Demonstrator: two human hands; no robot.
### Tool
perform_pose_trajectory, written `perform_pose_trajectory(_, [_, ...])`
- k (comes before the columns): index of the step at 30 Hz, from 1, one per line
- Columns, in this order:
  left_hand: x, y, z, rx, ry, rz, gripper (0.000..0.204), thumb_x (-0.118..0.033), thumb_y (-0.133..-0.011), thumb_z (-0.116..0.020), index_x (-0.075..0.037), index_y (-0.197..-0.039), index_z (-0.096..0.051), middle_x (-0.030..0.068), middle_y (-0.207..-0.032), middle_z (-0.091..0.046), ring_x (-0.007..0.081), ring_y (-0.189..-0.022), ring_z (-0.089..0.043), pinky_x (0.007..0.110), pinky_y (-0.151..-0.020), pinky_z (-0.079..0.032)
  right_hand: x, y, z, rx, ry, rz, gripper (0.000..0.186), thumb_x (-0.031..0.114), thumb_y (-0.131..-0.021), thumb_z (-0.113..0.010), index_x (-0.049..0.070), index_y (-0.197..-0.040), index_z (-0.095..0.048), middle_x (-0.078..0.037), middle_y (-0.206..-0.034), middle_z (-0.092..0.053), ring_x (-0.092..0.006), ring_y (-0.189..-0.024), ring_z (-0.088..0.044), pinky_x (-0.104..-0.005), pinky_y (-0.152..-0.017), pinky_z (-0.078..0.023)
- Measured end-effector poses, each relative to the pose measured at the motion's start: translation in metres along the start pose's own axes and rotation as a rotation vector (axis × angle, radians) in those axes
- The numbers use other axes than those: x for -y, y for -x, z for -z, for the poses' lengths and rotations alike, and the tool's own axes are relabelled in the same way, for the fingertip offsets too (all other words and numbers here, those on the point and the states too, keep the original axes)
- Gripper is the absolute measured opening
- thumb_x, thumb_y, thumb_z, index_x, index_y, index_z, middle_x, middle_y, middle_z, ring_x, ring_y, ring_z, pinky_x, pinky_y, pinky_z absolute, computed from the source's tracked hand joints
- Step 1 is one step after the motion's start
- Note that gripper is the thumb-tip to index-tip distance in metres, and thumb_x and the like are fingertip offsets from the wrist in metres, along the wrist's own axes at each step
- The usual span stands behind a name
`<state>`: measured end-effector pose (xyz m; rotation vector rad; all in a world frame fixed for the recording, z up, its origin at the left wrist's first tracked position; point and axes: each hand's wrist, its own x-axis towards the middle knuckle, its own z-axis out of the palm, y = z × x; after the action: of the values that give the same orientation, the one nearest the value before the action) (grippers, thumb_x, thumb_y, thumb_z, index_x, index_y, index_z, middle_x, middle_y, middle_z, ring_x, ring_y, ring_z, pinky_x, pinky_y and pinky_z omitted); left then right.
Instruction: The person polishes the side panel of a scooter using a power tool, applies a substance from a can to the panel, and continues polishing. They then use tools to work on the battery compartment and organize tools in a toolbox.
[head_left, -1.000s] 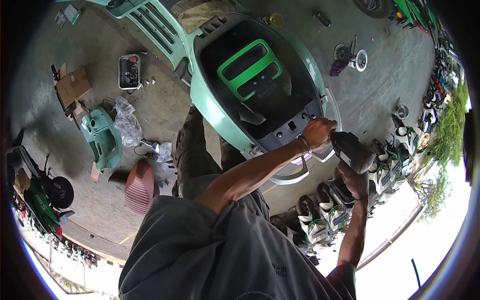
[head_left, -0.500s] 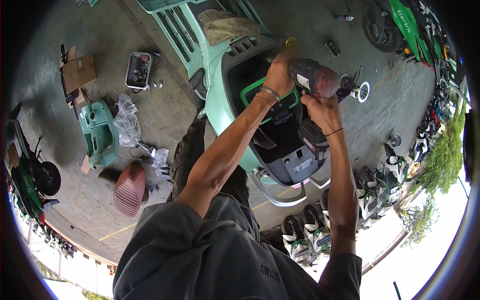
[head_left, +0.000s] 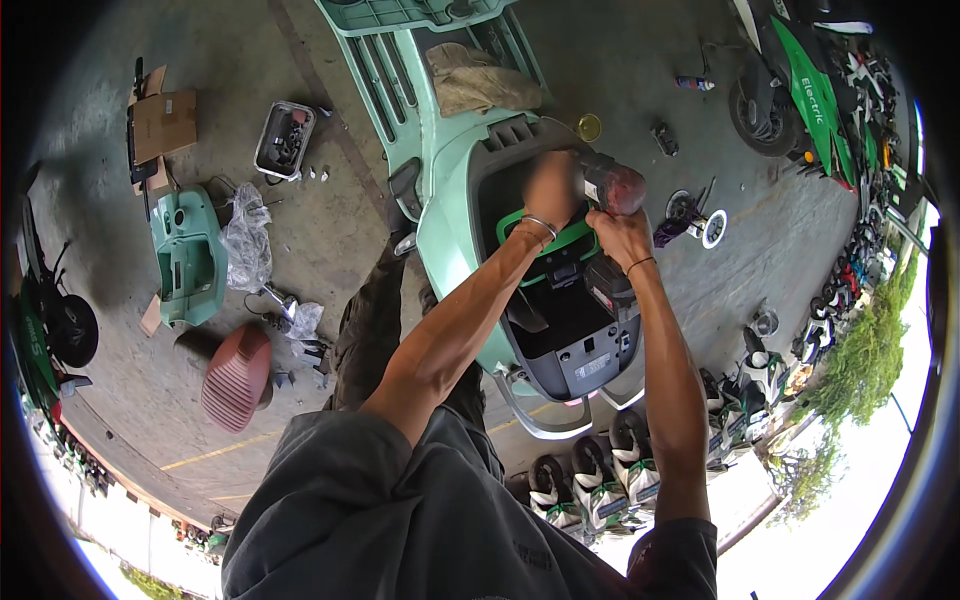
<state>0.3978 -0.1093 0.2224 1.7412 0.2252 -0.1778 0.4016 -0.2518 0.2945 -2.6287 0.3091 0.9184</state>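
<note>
My right hand (head_left: pixel 622 237) is wrapped round the grip of a red and black cordless drill (head_left: pixel 615 190), whose black battery hangs below. The drill is over the open storage well of a mint-green scooter (head_left: pixel 447 230). At the drill's front end is my left hand (head_left: pixel 553 188), smeared by motion, so its fingers cannot be read. Whether it touches the tool's nose is hidden. Under my wrists lies a bright green frame (head_left: pixel 575 240) inside the dark well.
A brown cloth (head_left: pixel 482 80) lies on the scooter. To the left are a metal tray of parts (head_left: pixel 265 160), a mint-green panel (head_left: pixel 205 290), crumpled plastic wrap (head_left: pixel 247 250) and a reddish ribbed seat (head_left: pixel 237 380). A green motorbike (head_left: pixel 815 110) stands at far right.
Both hands and the drill have shifted slightly left and downward in view. The whole scene has also shifted, with the scooter now a little further right at its far end. The drill stays in my right hand.
</note>
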Motion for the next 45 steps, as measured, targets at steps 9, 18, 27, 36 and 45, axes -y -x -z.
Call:
perform_pose_trajectory(9, [-0.001, 0.003, 0.002, -0.133, 0.017, 0.059, 0.049, 0.009, -0.073, -0.055, -0.005, -0.12, -0.054, 0.0215, -0.115, -0.059, 0.0435, -0.111, -0.055, 0.048, -0.091, -0.049, 0.025, 0.003, 0.013, -0.023, -0.077, -0.031, 0.049, 0.021, -0.069, -0.066, -0.008, -0.108, -0.062, -0.026, -0.106, -0.068, -0.0393, -0.102, -0.065, -0.0401, -0.087, -0.051])
perform_pose_trajectory(18, [0.005, 0.004, 0.01, -0.07, -0.085, -0.01, 0.04, 0.006, -0.075, -0.057, -0.005, -0.114, -0.058, 0.0197, -0.109, -0.063, 0.0415, -0.103, -0.059, 0.049, -0.086, -0.051, 0.021, 0.019, 0.008, 0.03, -0.193, 0.018, 0.011, 0.013, -0.076, -0.062, 0.004, -0.082, -0.06, -0.006, -0.063, -0.057, -0.0197, -0.052, -0.052, -0.0345, -0.051, -0.042])
perform_pose_trajectory(27, [0.009, 0.043, 0.053, -0.107, -0.202, 0.054, 0.044, 0.005, -0.075, -0.058, -0.001, -0.118, -0.059, 0.0228, -0.121, -0.062, 0.0395, -0.113, -0.059, 0.045, -0.094, -0.05, 0.043, 0.048, -0.016, 0.033, 0.126, 0.352, 0.01, 0.017, -0.082, -0.063, 0.009, -0.08, -0.068, -0.013, -0.094, -0.069, -0.0326, -0.091, -0.065, -0.043, -0.082, -0.053])
perform_pose_trajectory(36, [0.007, 0.047, 0.049, -0.271, -0.195, 0.155, 0.04, 0.006, -0.078, -0.055, -0.001, -0.118, -0.057, 0.0222, -0.114, -0.061, 0.0424, -0.101, -0.061, 0.048, -0.083, -0.052, 0.053, 0.035, -0.021, 0.08, 0.354, 0.477, 0.018, 0.017, -0.078, -0.063, 0.005, -0.09, -0.066, -0.016, -0.098, -0.069, -0.0362, -0.093, -0.064, -0.0418, -0.085, -0.052])
perform_pose_trajectory(45, [-0.001, 0.043, 0.061, -0.244, -0.044, 0.277, 0.045, 0.009, -0.076, -0.058, 0.001, -0.12, -0.055, 0.0256, -0.118, -0.058, 0.0468, -0.106, -0.059, 0.05, -0.086, -0.051, 0.086, 0.041, -0.025, 0.101, 0.099, 0.223, 0.015, 0.012, -0.078, -0.064, 0.008, -0.09, -0.071, -0.012, -0.097, -0.07, -0.0294, -0.091, -0.067, -0.0406, -0.083, -0.053])
